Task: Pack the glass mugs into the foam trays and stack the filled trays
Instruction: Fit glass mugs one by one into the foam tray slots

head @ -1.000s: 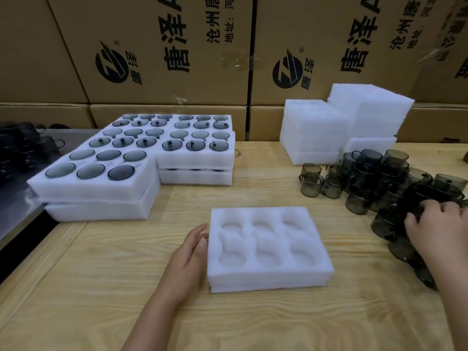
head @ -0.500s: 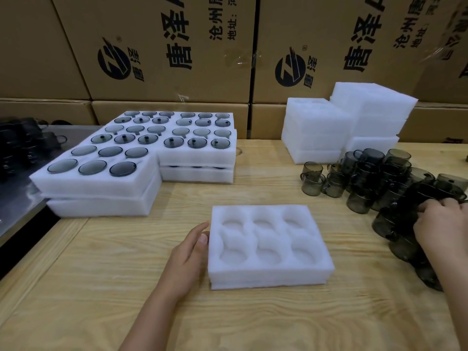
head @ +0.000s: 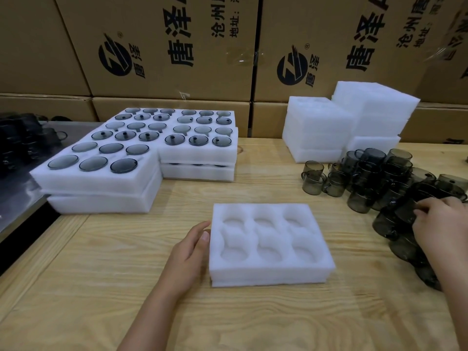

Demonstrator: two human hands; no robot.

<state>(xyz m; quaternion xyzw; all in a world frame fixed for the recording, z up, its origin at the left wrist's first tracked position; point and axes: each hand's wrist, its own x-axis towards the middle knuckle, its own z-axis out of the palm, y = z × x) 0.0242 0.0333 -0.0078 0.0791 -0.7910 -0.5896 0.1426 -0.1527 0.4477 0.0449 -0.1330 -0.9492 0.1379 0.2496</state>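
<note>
Glass mug (head: 404, 211) was what my right hand (head: 442, 225) gripped with curled fingers, atop the mug heap (head: 374, 178). My left hand (head: 188, 252), fingers straight, rested against the empty foam tray (head: 268, 273) mid-table, filled trays (head: 101, 179) beyond.

Printed cardboard cartons (head: 162, 46) wall the wooden table (head: 76, 287).

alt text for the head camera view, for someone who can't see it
A person's left hand rests against the side of an empty six-pocket foam tray on a wooden table, while the right hand grips a mug in a pile of smoky glass mugs. Filled trays sit stacked at back left, spare foam at back right.
</note>
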